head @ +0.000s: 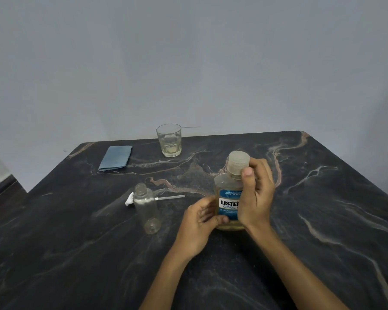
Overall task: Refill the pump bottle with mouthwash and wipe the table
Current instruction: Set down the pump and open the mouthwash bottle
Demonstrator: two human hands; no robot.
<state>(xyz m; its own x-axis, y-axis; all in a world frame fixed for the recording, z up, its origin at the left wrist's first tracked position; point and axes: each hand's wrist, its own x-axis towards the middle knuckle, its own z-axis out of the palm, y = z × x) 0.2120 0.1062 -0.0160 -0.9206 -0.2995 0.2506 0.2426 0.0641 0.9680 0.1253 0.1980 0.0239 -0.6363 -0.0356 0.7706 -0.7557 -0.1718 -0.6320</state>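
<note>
Mouthwash bottle (228, 206), clear plastic with a blue label and pale yellow liquid, stands on the dark marbled table (323, 220), left hand (199, 222) wrapped round its lower body, right hand (255, 193) pinching the ribbed translucent cap (238, 161). It looks fairly full, so probably heavy-ish and slick; gripping the flat waist seems safest. The empty clear pump bottle (146, 209) nearby, open-necked, looks light and tippy, with its white pump head (130, 199) lying behind.
</note>
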